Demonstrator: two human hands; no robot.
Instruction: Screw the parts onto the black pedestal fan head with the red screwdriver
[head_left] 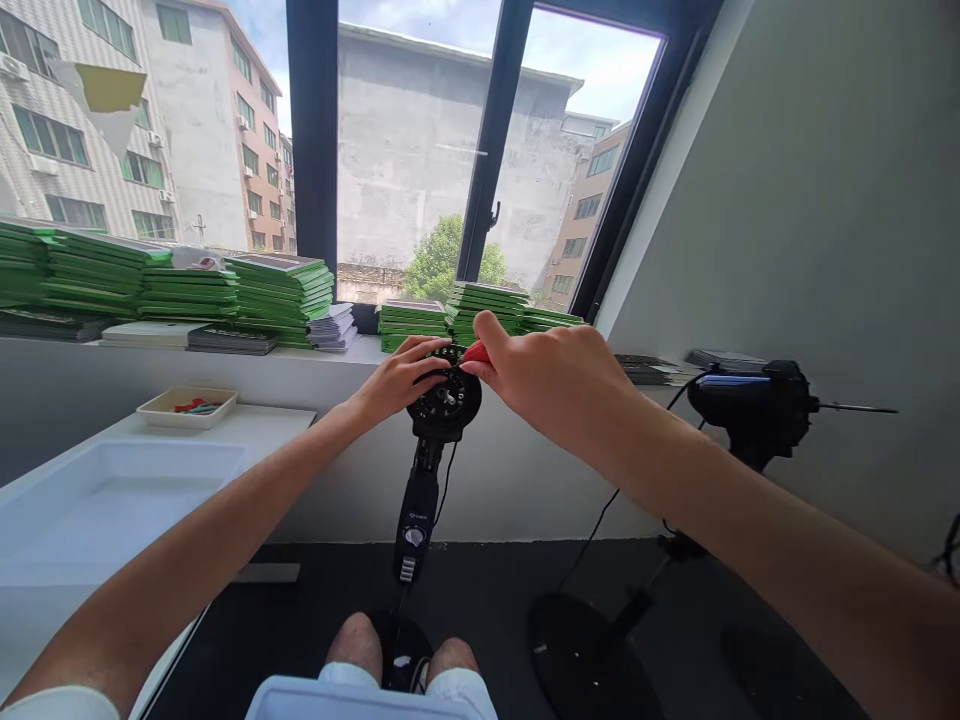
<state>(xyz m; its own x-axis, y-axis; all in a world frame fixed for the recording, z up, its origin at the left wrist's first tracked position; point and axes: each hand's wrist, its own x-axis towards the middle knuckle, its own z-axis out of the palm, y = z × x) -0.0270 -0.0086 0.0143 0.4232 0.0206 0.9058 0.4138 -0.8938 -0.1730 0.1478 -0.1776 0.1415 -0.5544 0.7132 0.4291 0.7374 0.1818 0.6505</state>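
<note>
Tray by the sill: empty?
No. The tray holds a few small red and green pieces, left of the left hand.

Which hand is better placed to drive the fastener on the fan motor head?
Right, probably. The right hand already grips the red-handled tool at the fan motor head; the left hand rests on the head's rim, steadying it.

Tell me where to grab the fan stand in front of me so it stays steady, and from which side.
Grip the black control column of the fan stand, below the motor head. It is a narrow upright post, bare on both flanks, so wrap it from the left; the cable hangs along its right. Both the left hand and right hand sit at the head now.
</note>
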